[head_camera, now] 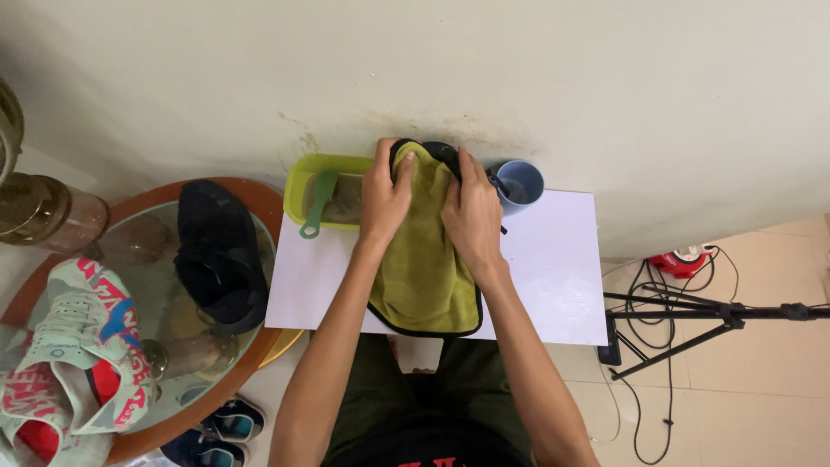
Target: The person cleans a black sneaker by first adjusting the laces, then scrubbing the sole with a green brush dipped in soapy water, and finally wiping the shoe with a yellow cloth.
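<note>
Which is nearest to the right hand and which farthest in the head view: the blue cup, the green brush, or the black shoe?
From the right hand:
1. Blue cup, just to its right against the wall.
2. Green brush, left, in the yellow-green tub.
3. Black shoe, farther left on the round glass table.

Yellow-green cloth [424, 277] with dark edging, soft and thick, draped over black shoe [443, 154]. Upper part of cloth bunched and wrapped round shoe; lower part hangs flat toward person, rounded corners, spread on white board [553, 259]. Shoe mostly hidden, only dark rim showing at far end, near wall. Left hand [385, 195] grips cloth-covered shoe on left side; right hand [471, 212] presses cloth on right side.
</note>
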